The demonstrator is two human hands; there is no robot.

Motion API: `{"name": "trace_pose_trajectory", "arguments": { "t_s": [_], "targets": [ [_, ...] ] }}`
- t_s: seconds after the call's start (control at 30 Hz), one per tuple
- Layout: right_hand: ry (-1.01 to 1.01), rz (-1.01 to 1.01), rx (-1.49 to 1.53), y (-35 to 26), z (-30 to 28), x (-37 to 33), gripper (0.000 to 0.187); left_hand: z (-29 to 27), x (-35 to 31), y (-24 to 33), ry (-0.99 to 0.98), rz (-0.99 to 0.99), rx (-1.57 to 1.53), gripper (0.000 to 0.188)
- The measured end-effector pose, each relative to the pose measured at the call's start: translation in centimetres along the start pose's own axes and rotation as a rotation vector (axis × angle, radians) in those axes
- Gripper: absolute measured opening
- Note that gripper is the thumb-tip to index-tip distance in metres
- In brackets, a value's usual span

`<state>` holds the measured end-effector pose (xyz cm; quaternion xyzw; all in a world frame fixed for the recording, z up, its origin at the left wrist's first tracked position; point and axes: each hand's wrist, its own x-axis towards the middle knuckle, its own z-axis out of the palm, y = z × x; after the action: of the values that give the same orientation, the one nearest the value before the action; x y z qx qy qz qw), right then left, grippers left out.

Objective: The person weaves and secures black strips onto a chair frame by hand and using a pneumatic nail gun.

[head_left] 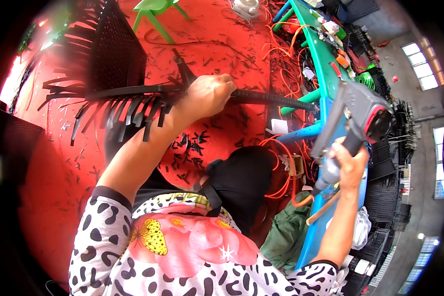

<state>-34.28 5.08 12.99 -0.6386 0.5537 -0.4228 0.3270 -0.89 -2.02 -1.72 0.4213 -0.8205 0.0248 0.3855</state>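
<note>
My left hand (207, 96) is closed around a black frame bar (261, 97) that runs across in front of me. The bar belongs to a black woven furniture piece; many loose black strips (128, 109) hang from it on the left. Behind them rises its dark perforated woven panel (116, 47), blurred in part. My right hand (350, 160) is wrapped round the handle of an air staple gun (357, 116), held up over the table at the right, apart from the frame. An orange air hose (301, 201) runs by the gun's lower end.
A long green and blue table (325, 64) carries tools and small items. Orange hoses (286, 84) tangle beneath it. Black strip offcuts (195, 143) litter the red floor (172, 158). A green plastic stool (153, 10) stands far off. Green cloth (288, 232) lies beside me.
</note>
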Motion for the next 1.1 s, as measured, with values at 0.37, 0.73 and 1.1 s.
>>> {"name": "trace_pose_trajectory", "arguments": {
  "t_s": [0.37, 0.73, 1.1],
  "targets": [
    [-0.396, 0.162, 0.295, -0.1, 10.2, -4.7, 0.011, 0.2, 1.0, -0.1, -0.113, -0.092, 0.014, 0.011],
    [-0.457, 0.197, 0.359, 1.3, 11.7, -3.8, 0.02, 0.1, 1.2, -0.3, -0.09, -0.152, -0.007, 0.011],
    [-0.459, 0.181, 0.362, 0.8, 11.8, -3.4, 0.023, -0.1, 1.4, 0.3, -0.118, -0.173, 0.027, 0.012]
  ]
}}
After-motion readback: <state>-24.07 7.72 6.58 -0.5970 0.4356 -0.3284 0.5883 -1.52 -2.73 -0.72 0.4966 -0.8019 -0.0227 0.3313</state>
